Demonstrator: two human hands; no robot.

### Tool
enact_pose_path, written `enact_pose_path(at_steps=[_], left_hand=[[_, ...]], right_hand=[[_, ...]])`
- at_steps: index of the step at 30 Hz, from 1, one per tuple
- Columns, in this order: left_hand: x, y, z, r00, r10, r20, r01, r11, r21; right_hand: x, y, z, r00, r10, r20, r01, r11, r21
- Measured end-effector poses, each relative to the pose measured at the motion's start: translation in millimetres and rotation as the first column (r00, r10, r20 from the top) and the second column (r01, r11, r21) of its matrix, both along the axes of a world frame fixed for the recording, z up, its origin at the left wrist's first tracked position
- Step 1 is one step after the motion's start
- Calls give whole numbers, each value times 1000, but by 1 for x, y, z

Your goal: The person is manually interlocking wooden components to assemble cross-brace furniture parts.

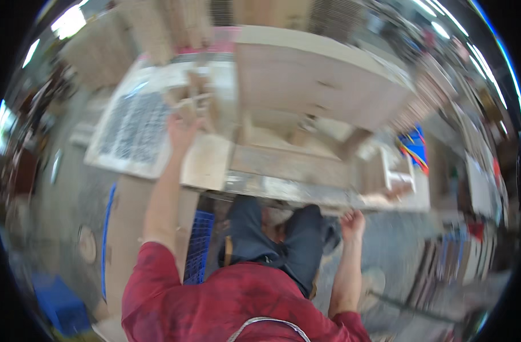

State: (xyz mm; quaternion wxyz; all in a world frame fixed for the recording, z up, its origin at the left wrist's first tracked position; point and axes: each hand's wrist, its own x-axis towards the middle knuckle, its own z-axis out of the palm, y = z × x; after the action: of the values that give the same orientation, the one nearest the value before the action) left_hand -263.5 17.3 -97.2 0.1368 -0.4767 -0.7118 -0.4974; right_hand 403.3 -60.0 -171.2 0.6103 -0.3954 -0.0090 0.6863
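My left hand [183,132] reaches forward to the small light wooden pieces [206,105] piled on the left part of the bench. Its thumb and fingers sit on either side of one wooden piece [186,113], though blur softens the grip. Close to the bench's front edge, my right hand [353,224] is raised with its fingers curled in; whether anything small is inside cannot be seen. Between the hands stands a large wooden box-like frame [323,82], with a small dark-topped part [301,132] in its opening.
A printed sheet [134,126] lies left on the bench. A white-edged wooden frame [398,168] and a blue item with red and yellow edging [413,148] are at the right. Below left are a cardboard sheet [138,222] and a blue crate [199,245]. Boards [454,256] stand lower right.
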Motion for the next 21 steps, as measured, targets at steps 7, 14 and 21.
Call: enact_pose_path(at_steps=[7, 14, 21], left_hand=[[20, -25, 35, 976, 1, 219, 24, 993, -114], [48, 1, 59, 909, -114, 400, 208, 958, -200], [-11, 4, 31, 950, -151, 273, 205, 962, -178]], right_hand=[[-40, 4, 28, 940, -164, -299, 169, 986, -10], [-32, -49, 54, 939, -182, -290, 216, 972, 89], [35, -18, 105, 163, -204, 965, -8, 978, 208]])
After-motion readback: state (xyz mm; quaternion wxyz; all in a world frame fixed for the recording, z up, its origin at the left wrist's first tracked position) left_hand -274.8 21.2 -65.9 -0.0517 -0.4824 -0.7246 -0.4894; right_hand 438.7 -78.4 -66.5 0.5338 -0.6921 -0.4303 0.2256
